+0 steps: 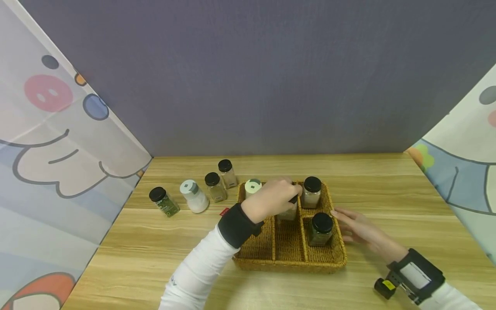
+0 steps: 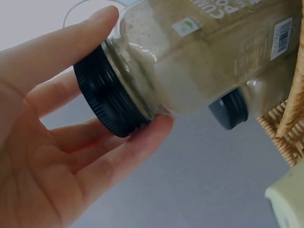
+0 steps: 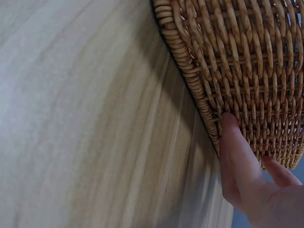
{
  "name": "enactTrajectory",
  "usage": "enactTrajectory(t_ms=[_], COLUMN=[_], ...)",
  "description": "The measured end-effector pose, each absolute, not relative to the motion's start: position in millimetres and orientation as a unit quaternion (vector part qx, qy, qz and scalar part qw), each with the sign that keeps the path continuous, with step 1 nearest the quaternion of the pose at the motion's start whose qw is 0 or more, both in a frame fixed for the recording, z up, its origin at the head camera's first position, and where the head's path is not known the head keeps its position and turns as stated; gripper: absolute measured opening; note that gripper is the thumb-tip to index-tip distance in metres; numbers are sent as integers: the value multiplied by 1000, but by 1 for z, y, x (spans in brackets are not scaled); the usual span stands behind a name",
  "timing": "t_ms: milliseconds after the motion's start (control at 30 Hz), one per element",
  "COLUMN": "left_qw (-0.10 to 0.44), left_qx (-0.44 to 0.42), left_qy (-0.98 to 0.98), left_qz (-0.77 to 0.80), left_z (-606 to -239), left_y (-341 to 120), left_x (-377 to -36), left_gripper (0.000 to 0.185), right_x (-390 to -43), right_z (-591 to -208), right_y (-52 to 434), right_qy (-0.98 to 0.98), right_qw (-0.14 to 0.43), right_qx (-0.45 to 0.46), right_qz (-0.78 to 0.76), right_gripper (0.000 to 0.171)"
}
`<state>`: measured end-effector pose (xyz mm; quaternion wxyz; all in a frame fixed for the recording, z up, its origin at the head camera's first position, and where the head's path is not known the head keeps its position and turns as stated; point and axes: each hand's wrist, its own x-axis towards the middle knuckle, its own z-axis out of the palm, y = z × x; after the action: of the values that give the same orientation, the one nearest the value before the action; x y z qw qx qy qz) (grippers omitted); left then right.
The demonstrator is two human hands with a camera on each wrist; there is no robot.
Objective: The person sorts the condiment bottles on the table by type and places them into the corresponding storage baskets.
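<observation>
My left hand (image 1: 269,199) grips the black lid of a cumin powder jar (image 2: 190,66) between thumb and fingers. In the head view this jar (image 1: 287,215) is in the middle section of a divided wicker basket (image 1: 290,266), partly hidden by the hand; whether it touches the bottom I cannot tell. My right hand (image 1: 360,230) touches the basket's right outer wall with extended fingers (image 3: 237,142). Two black-lidded jars stand in the basket's right side, a pale one (image 1: 311,197) behind and a darker one (image 1: 320,234) in front. A pale-lidded jar (image 1: 253,186) stands back left in the basket.
Left of the basket on the wooden table (image 1: 155,258) are a green herb jar (image 1: 166,203), a white jar (image 1: 196,199) and two black-lidded jars (image 1: 216,189), (image 1: 227,175). A small red tag (image 1: 224,212) lies by the basket's left side. A grey panel (image 1: 271,86) rises behind.
</observation>
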<state>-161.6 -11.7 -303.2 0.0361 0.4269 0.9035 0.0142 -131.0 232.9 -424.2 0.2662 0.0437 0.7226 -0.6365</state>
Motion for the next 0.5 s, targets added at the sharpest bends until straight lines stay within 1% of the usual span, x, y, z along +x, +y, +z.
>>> enactTrajectory(t_ms=[300, 500], left_qw=[25, 30], left_qx=[420, 411], left_qy=[907, 911], left_qz=[-9, -6], left_z=[-314, -320], left_y=[-7, -4], left_x=[-163, -164], left_gripper=[31, 29], right_x=[-131, -130], right_z=[-425, -426], right_y=[233, 233], right_qy=[720, 720], right_qw=[263, 261], right_qx=[48, 45], right_qz=[-640, -642], right_gripper=[76, 76])
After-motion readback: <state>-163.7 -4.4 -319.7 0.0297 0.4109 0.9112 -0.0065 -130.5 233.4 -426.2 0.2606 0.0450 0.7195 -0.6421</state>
